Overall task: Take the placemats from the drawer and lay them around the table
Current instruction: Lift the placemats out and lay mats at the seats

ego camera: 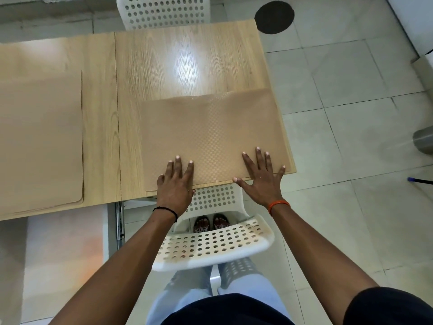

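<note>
A tan checkered placemat (210, 132) lies flat on the right part of the wooden table (178, 62), its near edge along the table's front edge. My left hand (174, 184) presses flat on the mat's near left corner, fingers spread. My right hand (262, 177) rests flat on its near right part, fingers apart. Neither hand grips anything. A stack of tan placemats (39, 141) sits on the left part of the table, partly cut off by the frame edge. An open drawer (63, 249) shows below the table at the left.
A white perforated chair (210, 242) stands between me and the table; another white chair (164, 10) is at the far side. The tiled floor (351, 113) to the right holds a black round mark (274, 16) and a grey object (424, 141).
</note>
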